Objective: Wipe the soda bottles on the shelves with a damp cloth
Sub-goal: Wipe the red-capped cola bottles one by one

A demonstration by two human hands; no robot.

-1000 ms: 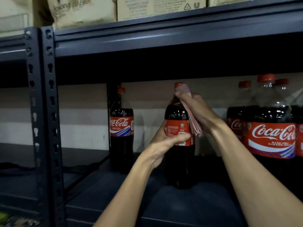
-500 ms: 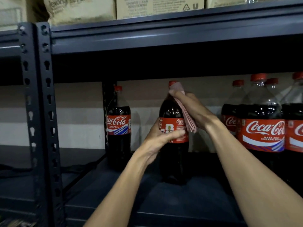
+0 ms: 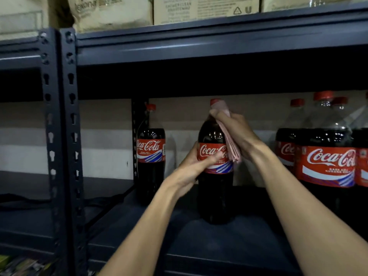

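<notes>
While left hand (image 3: 194,166) grips the bottle (image 3: 216,196), right hand (image 3: 239,134) clutches cloth (image 3: 232,150) against its neck.

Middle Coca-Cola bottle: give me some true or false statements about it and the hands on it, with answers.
1. The right hand presses a pink cloth against the middle Coca-Cola bottle near its neck. True.
2. The left hand hangs clear of that bottle. False: it grips the bottle at the red label.
3. The bottle lies on its side. False: it is upright on the dark shelf.
4. A lone Coca-Cola bottle stands to its left. True.
</notes>
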